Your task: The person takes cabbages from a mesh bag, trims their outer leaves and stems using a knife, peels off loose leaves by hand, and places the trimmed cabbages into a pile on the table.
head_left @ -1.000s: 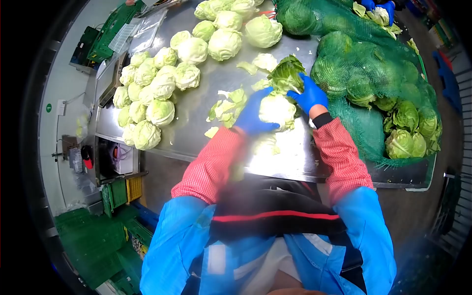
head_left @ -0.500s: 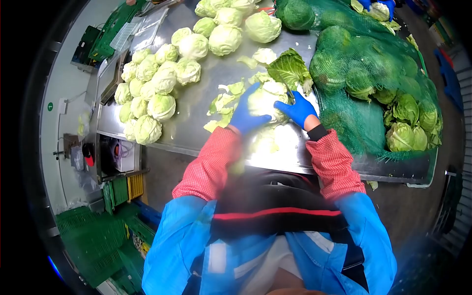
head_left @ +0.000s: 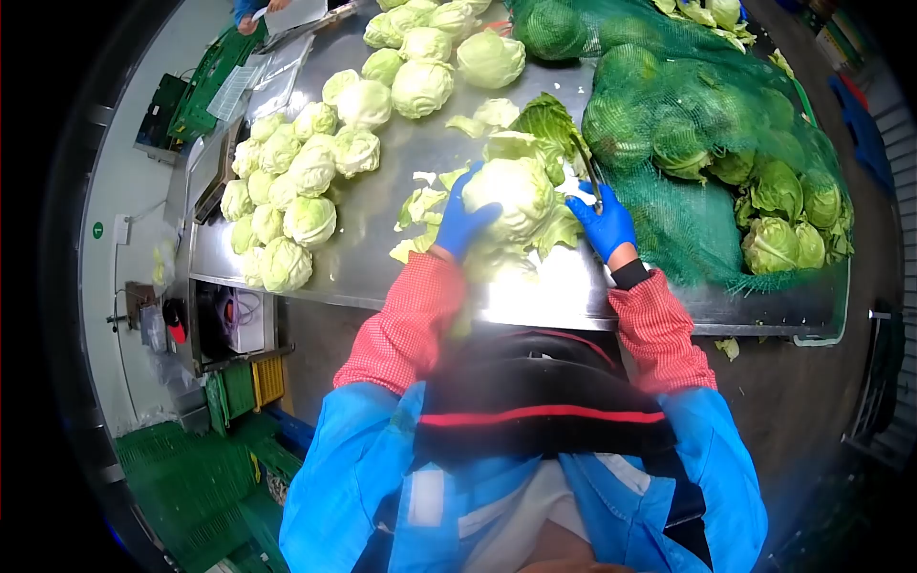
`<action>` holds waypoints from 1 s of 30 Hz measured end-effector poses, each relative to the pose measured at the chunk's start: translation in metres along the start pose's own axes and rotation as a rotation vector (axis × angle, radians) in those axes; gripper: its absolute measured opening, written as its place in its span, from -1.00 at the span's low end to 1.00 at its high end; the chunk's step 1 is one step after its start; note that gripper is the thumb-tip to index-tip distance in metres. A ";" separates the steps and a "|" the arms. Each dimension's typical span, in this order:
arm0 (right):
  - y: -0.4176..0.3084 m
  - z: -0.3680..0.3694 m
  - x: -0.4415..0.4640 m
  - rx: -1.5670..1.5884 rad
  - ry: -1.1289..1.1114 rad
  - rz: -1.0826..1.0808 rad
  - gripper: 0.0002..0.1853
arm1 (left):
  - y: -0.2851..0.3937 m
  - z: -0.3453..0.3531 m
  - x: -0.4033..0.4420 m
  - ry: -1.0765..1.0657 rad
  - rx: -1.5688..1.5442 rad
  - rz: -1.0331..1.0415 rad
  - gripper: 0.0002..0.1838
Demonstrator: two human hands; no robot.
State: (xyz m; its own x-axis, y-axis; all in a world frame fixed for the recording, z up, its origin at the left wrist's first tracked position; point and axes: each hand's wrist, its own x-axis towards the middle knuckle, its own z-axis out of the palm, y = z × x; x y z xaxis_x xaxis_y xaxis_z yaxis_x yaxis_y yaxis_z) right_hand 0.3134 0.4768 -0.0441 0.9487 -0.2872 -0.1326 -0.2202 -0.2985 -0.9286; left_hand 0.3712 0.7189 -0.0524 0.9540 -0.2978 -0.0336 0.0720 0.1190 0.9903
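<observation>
A pale trimmed cabbage rests on the steel table in front of me. My left hand, in a blue glove, is curled round its left side. Just right of the cabbage, my right hand is closed on a knife whose dark curved blade points up and away from me. Its handle is hidden in the glove. A large dark green outer leaf lies behind the cabbage, close to the blade. Pale loose leaves are scattered left of my left hand.
Several trimmed cabbages are grouped on the table's left side. At right, a green net sack holds untrimmed cabbages. Green crates stand low at left. At the far upper left is another person's hand.
My right hand has drawn away from the cabbage to the right, and the knife blade shows more plainly. The cabbage's top is now less covered. The whole view has shifted slightly.
</observation>
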 end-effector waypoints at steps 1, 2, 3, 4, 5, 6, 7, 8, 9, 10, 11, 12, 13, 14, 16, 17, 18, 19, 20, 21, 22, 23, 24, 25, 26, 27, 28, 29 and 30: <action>-0.013 -0.002 0.001 -0.143 -0.052 0.033 -0.41 | 0.002 0.003 -0.002 -0.014 0.060 0.033 -0.15; -0.035 -0.001 -0.006 -0.270 -0.067 -0.030 -0.44 | 0.002 0.005 -0.002 -0.040 0.143 0.044 -0.17; -0.041 -0.001 -0.008 -0.297 -0.060 -0.106 -0.47 | -0.001 0.005 -0.003 -0.050 0.102 0.020 -0.17; -0.047 0.000 -0.010 -0.326 -0.050 -0.182 -0.50 | -0.007 0.005 -0.003 -0.060 0.062 -0.001 -0.16; -0.039 0.003 -0.009 -0.255 -0.018 -0.271 -0.53 | -0.010 0.005 -0.002 -0.069 0.024 -0.021 -0.16; -0.030 0.009 -0.006 -0.184 0.013 -0.361 -0.56 | -0.010 0.005 -0.003 -0.090 -0.034 -0.014 -0.17; -0.019 0.010 -0.004 -0.083 0.046 -0.409 -0.68 | -0.010 0.005 -0.002 -0.084 -0.110 -0.038 -0.19; -0.008 0.006 -0.006 -0.116 0.069 -0.371 -0.73 | -0.012 0.004 -0.005 -0.074 -0.186 -0.066 -0.20; -0.004 0.003 -0.012 -0.147 0.091 -0.331 -0.78 | -0.011 0.005 -0.009 -0.064 -0.260 -0.096 -0.22; -0.003 -0.001 -0.015 -0.305 0.099 -0.239 -0.83 | -0.008 0.008 -0.014 -0.028 -0.371 -0.160 -0.27; 0.003 -0.002 -0.014 -0.324 0.099 -0.256 -0.83 | -0.006 0.008 -0.014 -0.035 -0.421 -0.184 -0.28; 0.012 -0.002 -0.013 -0.345 0.100 -0.270 -0.83 | -0.003 0.010 -0.015 -0.043 -0.471 -0.210 -0.29; 0.019 0.000 -0.013 -0.365 0.102 -0.284 -0.84 | 0.001 0.012 -0.016 -0.052 -0.521 -0.237 -0.31; 0.025 0.001 -0.010 -0.431 0.079 -0.262 -0.83 | 0.005 0.016 -0.018 -0.041 -0.516 -0.244 -0.31; 0.032 0.001 -0.004 -0.461 0.056 -0.204 -0.81 | 0.019 0.028 -0.023 -0.020 -0.505 -0.259 -0.31; 0.035 -0.001 -0.001 -0.477 0.046 -0.176 -0.81 | 0.019 0.028 -0.022 -0.037 -0.554 -0.251 -0.30; 0.037 -0.005 0.001 -0.517 0.029 -0.132 -0.79 | 0.017 0.028 -0.020 -0.053 -0.604 -0.243 -0.29; 0.047 -0.008 0.004 -0.506 0.046 -0.116 -0.78 | 0.018 0.029 -0.019 -0.068 -0.655 -0.237 -0.29; 0.064 -0.010 0.007 -0.494 0.065 -0.099 -0.77 | 0.022 0.030 -0.021 -0.043 -0.699 -0.278 -0.26; 0.061 -0.013 0.008 -0.482 0.083 -0.085 -0.75 | 0.031 0.033 -0.023 -0.016 -0.743 -0.317 -0.24; 0.057 -0.019 0.011 -0.452 -0.039 0.053 -0.57 | 0.037 0.033 -0.024 0.012 -0.785 -0.355 -0.21; 0.052 -0.019 0.013 -0.396 0.036 -0.077 -0.48 | 0.035 0.028 -0.020 -0.043 -0.638 -0.282 -0.19; 0.040 -0.016 0.013 -0.339 0.109 -0.205 -0.39 | 0.032 0.022 -0.014 -0.095 -0.491 -0.212 -0.17; 0.025 -0.013 0.012 -0.279 0.184 -0.333 -0.30 | 0.030 0.019 -0.011 -0.148 -0.342 -0.140 -0.15; -0.003 -0.017 0.007 -0.303 0.101 -0.358 -0.24 | 0.040 0.024 -0.012 -0.182 -0.248 -0.131 -0.13; -0.038 -0.025 -0.001 -0.326 0.020 -0.381 -0.18 | 0.038 0.024 -0.012 -0.199 -0.228 -0.123 -0.13; -0.063 -0.029 -0.007 -0.347 -0.058 -0.403 -0.11 | 0.034 0.023 -0.011 -0.220 -0.207 -0.116 -0.13; -0.074 -0.028 -0.008 -0.465 -0.110 -0.403 -0.22 | 0.030 0.023 -0.010 -0.243 -0.187 -0.109 -0.14; -0.069 -0.029 -0.001 -0.297 -0.200 -0.355 -0.29 | 0.030 0.023 -0.010 -0.253 -0.216 -0.127 -0.13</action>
State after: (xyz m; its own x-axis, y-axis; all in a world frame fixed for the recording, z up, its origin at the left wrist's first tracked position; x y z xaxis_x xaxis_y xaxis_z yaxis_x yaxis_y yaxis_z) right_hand 0.3208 0.4712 0.0298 0.9953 0.0506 0.0828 0.0965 -0.6006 -0.7937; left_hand 0.3574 0.7038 -0.0196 0.8333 -0.5449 -0.0933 0.2709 0.2555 0.9281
